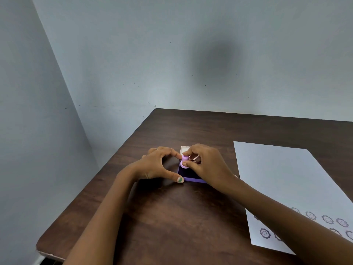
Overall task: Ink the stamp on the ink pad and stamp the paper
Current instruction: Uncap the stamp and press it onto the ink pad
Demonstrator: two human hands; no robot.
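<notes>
The right hand (208, 165) is pinching the small pink stamp (184, 161) onto the purple ink pad (193, 179), which the left hand's (156, 165) spread fingers are bracing; pressing squarely should be inking it evenly before crossing to the paper (282, 184).

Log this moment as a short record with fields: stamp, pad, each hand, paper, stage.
stamp: pink, upright on the pad
pad: purple tray, open, on the table
right hand: pinches the stamp from above
left hand: steadies the pad, thumb at its near corner, a fingertip by the stamp
paper: to the right of the pad, flower-face prints along its near end
table: dark wood
stage: inking; the stamp is not on the paper
</notes>
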